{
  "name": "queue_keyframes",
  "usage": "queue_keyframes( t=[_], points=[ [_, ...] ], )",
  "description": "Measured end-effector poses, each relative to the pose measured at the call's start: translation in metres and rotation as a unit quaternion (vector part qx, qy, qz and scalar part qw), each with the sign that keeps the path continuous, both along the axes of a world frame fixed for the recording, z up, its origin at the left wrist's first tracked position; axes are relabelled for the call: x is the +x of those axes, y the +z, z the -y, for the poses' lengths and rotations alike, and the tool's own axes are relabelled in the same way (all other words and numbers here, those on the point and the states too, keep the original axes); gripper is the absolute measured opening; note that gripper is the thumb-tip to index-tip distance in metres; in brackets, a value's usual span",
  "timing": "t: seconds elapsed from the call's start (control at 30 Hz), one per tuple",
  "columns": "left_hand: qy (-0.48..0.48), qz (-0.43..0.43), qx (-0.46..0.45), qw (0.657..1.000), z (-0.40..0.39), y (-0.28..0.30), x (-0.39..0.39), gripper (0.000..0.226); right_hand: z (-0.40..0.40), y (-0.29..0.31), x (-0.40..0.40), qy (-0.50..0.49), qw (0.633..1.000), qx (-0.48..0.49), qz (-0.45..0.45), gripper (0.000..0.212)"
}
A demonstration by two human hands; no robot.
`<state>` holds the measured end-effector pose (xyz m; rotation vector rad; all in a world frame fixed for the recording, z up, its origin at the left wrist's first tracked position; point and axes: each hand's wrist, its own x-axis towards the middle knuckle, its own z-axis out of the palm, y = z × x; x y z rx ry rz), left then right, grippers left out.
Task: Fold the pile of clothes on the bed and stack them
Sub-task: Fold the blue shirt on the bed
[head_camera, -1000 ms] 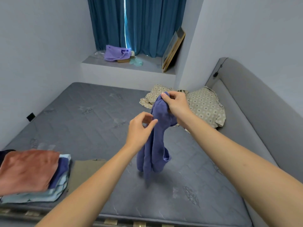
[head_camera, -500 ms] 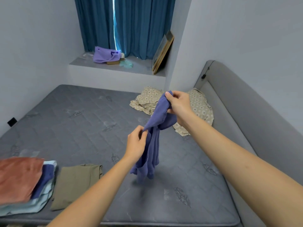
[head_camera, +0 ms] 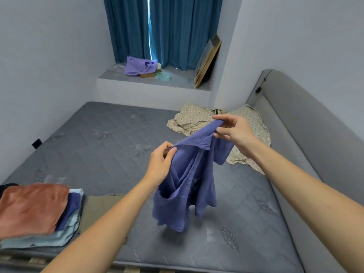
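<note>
Head view: left hand point(head_camera: 159, 160) and right hand point(head_camera: 234, 131) both pinched a blue shirt point(head_camera: 185, 186) above the bed point(head_camera: 102, 146); no readable writing anywhere.

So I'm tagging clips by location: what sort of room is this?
Most likely a bedroom: a bare quilted mattress with a padded headboard, teal curtains over a window ledge, and folded clothes stacked on the bed.

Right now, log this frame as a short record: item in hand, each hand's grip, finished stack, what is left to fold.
item in hand: blue shirt, hanging above the mattress
left hand: pinching the shirt's upper edge
right hand: pinching the same edge, higher
finished stack: near left of the bed, rust cloth on top
beside stack: folded olive garment
left to fold: patterned beige garment by the headboard
</note>
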<state>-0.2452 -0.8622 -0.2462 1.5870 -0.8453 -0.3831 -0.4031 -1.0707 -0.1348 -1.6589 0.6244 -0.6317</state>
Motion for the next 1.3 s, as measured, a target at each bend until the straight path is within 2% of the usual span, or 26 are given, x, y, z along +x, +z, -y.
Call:
queue_keyframes(
  t=[0.1, 0.23, 0.3, 0.37, 0.47, 0.6, 0.73, 0.93, 1.03, 1.1, 1.17, 1.3],
  points=[
    [-0.005, 0.001, 0.009, 1.000, -0.005, -0.002, 0.005, 0.021, 0.005, -0.002, 0.000, 0.020, 0.998, -0.056, -0.014, 0.052],
    [-0.032, 0.011, 0.029, 0.999, -0.009, -0.006, 0.008, 0.019, 0.007, -0.005, 0.003, -0.023, 0.990, -0.133, -0.035, 0.037],
    [-0.070, 0.019, 0.046, 0.996, -0.012, -0.010, 0.010, 0.020, 0.010, -0.004, 0.004, -0.044, 0.990, -0.130, -0.032, 0.027],
    [-0.112, 0.034, 0.088, 0.989, -0.016, -0.015, 0.014, 0.031, 0.014, -0.002, 0.006, -0.060, 0.989, -0.129, -0.030, 0.019],
    [-0.143, 0.035, 0.168, 0.975, -0.021, -0.025, 0.020, 0.051, 0.019, 0.002, 0.007, -0.085, 0.982, -0.163, -0.031, 0.013],
    [-0.174, 0.026, 0.225, 0.958, -0.026, -0.038, 0.032, 0.047, 0.033, 0.007, 0.004, -0.121, 0.957, -0.256, -0.061, 0.013],
    [-0.191, 0.014, 0.203, 0.960, -0.032, -0.050, 0.048, 0.031, 0.051, 0.012, -0.007, -0.113, 0.964, -0.238, -0.046, 0.011],
    [-0.117, -0.014, 0.160, 0.980, -0.036, -0.049, 0.056, 0.028, 0.071, 0.012, -0.020, -0.099, 0.979, -0.173, -0.048, 0.016],
    [-0.074, -0.012, 0.114, 0.991, -0.028, -0.031, 0.052, 0.034, 0.076, 0.012, -0.023, -0.087, 0.976, -0.190, -0.059, 0.021],
    [-0.051, -0.011, 0.090, 0.995, -0.023, -0.022, 0.054, 0.026, 0.078, 0.015, -0.025, -0.073, 0.975, -0.198, -0.064, 0.029],
    [-0.036, 0.010, 0.077, 0.996, -0.020, -0.015, 0.063, 0.030, 0.077, 0.020, -0.029, -0.051, 0.975, -0.208, -0.065, 0.038],
    [-0.035, 0.032, 0.059, 0.997, -0.018, 0.002, 0.083, 0.028, 0.079, 0.027, -0.037, -0.014, 0.973, -0.208, -0.097, 0.038]
  ],
)
